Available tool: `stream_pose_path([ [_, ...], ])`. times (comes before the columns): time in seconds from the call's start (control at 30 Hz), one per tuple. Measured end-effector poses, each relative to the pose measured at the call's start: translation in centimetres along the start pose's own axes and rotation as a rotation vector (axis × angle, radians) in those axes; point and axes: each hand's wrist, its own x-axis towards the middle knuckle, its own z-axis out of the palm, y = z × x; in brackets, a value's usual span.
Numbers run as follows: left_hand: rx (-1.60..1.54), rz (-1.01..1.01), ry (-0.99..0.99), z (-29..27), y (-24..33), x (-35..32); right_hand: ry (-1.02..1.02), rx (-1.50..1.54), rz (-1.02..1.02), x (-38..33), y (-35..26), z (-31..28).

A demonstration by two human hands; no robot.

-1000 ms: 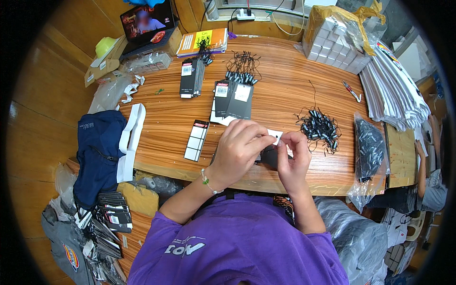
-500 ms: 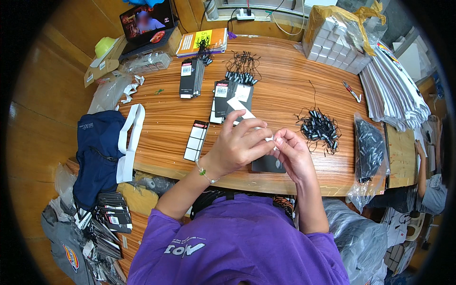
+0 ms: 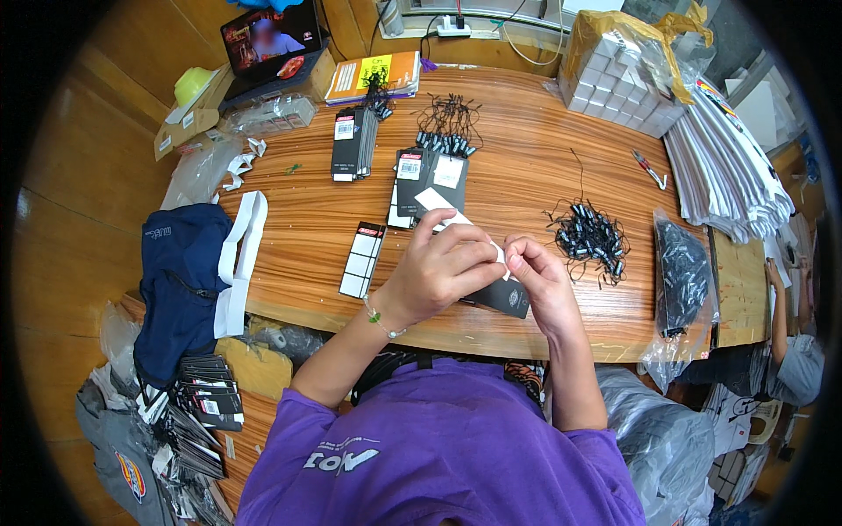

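While my left hand [image 3: 436,270] pinches the white paper tag [image 3: 456,216] against my right hand [image 3: 537,279] near the table's [image 3: 526,167] front edge, I steady both, gripping lightly.

The wooden bench [image 3: 526,167] carries stacks of black card tags [image 3: 351,145] near its middle and a black-and-white tag strip [image 3: 361,260] toward the near edge. A heap of black string loops [image 3: 592,238] lies toward the right end beside a clear bag of dark pieces [image 3: 682,272]. White boxes in plastic wrap [image 3: 627,74] fill the far right corner, and a laptop [image 3: 272,39] stands at the far left corner.
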Motion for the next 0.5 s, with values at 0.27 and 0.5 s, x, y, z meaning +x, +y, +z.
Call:
stream_pose_path([
  [0.27, -0.117, 0.027, -0.059, -0.5, -0.2, 0.3, -0.174, -0.021, 0.079, -0.1, -1.0, -0.5],
  [0.5, -0.179, -0.138, -0.012, -0.5, 0.1, -0.1, 0.114, -0.431, -0.263, -0.7, -0.8, 1.5],
])
